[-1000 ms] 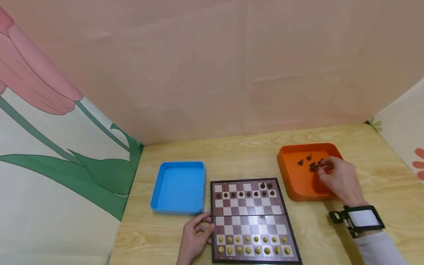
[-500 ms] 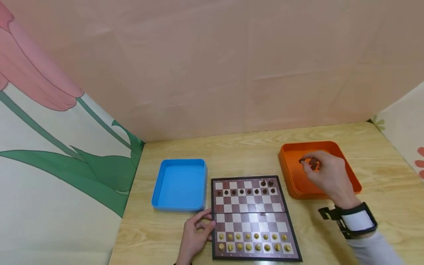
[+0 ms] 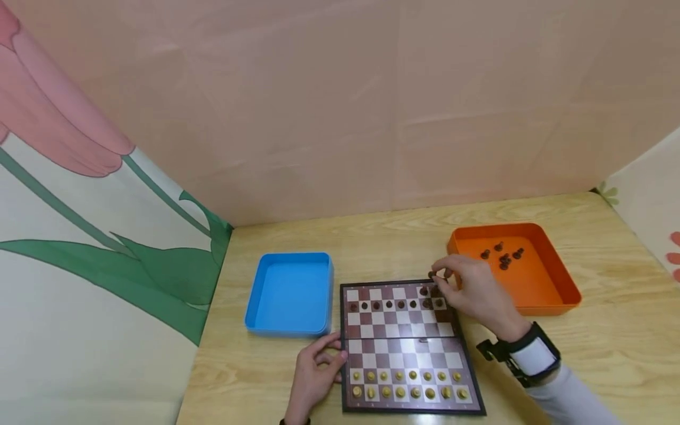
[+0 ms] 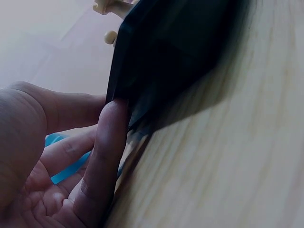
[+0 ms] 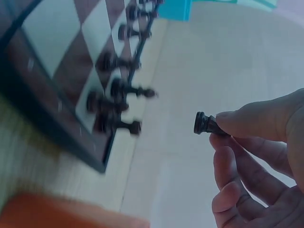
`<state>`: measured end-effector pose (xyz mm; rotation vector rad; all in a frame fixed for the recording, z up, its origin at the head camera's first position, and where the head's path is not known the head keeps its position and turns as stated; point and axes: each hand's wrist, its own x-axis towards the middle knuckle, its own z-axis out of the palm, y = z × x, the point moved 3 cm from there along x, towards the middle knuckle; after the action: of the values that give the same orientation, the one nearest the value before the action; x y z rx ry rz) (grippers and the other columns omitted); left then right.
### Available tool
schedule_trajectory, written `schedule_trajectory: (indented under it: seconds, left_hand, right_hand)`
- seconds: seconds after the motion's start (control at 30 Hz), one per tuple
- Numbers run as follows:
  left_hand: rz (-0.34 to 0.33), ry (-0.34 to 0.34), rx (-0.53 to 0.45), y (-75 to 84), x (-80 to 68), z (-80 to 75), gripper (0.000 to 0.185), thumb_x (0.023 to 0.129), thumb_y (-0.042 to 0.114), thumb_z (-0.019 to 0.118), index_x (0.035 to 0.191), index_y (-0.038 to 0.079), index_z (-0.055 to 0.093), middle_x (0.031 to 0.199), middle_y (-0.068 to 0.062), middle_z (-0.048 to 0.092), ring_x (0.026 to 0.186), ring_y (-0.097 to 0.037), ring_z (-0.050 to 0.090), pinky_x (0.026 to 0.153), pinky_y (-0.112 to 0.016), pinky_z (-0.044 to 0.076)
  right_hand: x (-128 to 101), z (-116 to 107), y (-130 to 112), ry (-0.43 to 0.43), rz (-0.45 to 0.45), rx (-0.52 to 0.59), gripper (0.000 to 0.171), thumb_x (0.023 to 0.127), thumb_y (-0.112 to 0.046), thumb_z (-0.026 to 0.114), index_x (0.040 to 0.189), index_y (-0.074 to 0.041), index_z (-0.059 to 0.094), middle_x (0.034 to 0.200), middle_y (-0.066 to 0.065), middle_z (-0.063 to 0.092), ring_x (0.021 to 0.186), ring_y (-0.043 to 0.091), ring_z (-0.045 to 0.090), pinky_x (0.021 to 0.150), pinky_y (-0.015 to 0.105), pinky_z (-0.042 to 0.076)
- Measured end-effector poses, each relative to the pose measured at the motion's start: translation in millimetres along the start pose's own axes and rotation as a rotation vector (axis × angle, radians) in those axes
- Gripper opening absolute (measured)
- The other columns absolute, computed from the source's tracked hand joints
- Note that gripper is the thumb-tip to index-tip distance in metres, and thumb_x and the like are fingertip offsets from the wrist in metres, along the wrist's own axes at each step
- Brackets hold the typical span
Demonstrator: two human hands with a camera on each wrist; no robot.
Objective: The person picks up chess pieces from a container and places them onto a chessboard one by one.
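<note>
My right hand (image 3: 480,295) pinches a small dark chess piece (image 5: 204,123) between thumb and forefinger, above the far right corner of the chessboard (image 3: 401,348). In the right wrist view its base points away from the fingertips; which piece it is I cannot tell. Dark pieces fill the second row from the far side, and two more stand in the far right corner. Two rows of pale gold pieces (image 3: 400,391) line the near side. My left hand (image 3: 313,378) grips the board's left edge, which the left wrist view shows between thumb and finger, slightly raised.
To the right stands an orange box (image 3: 531,289) with several dark chess pieces (image 3: 504,260) lying in it. A blue box (image 3: 289,295) sits left of the board. A fabric wall closes off the back of the wooden table (image 3: 404,260).
My right hand has lifted a dark chess piece out of the orange box and carried it left to the board's far right corner. The left hand has stayed at the board's edge.
</note>
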<state>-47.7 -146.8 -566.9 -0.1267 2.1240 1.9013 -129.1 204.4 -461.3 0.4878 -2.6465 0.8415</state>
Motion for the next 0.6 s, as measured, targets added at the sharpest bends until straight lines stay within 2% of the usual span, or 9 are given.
schedule_trajectory:
  seconds: [0.1, 0.27, 0.5, 0.6]
  left_hand:
    - [0.012, 0.003, 0.012, -1.4, 1.3, -0.2, 0.048, 0.094, 0.010, 0.082, 0.140, 0.006, 0.069, 0.120, -0.016, 0.070, 0.071, -0.012, 0.070, 0.059, -0.036, 0.069]
    - [0.021, 0.001, 0.029, -1.9, 2.0, 0.2, 0.048, 0.094, 0.010, 0.081, 0.140, 0.006, 0.069, 0.119, -0.015, 0.070, 0.072, -0.012, 0.071, 0.059, -0.035, 0.069]
    - [0.028, 0.008, 0.045, -1.8, 2.0, 0.5, 0.048, 0.094, 0.010, 0.081, 0.140, 0.006, 0.068, 0.120, -0.015, 0.070, 0.070, -0.011, 0.071, 0.057, -0.034, 0.068]
    - [0.034, 0.010, 0.049, -1.6, 2.0, 0.5, 0.048, 0.094, 0.010, 0.081, 0.141, 0.005, 0.068, 0.120, -0.014, 0.071, 0.069, -0.010, 0.070, 0.057, -0.033, 0.068]
  right_hand:
    - [3.8, 10.4, -4.3, -0.026, -0.014, 0.006, 0.026, 0.083, -0.001, 0.088, 0.105, -0.008, 0.077, 0.097, 0.008, 0.076, 0.077, 0.020, 0.063, 0.057, 0.024, 0.055]
    - [7.1, 22.9, -8.6, -0.070, -0.017, 0.025, 0.025, 0.083, -0.003, 0.089, 0.104, -0.007, 0.078, 0.103, 0.009, 0.077, 0.081, 0.021, 0.068, 0.066, 0.039, 0.067]
    - [8.7, 41.1, -6.5, -0.208, 0.072, 0.017, 0.019, 0.089, -0.007, 0.086, 0.106, -0.012, 0.080, 0.102, 0.004, 0.077, 0.083, 0.020, 0.065, 0.070, 0.034, 0.063]
    - [8.4, 47.1, -4.9, -0.235, 0.081, 0.001, 0.017, 0.089, -0.007, 0.085, 0.105, -0.014, 0.081, 0.099, 0.001, 0.077, 0.083, 0.019, 0.063, 0.071, 0.033, 0.061]
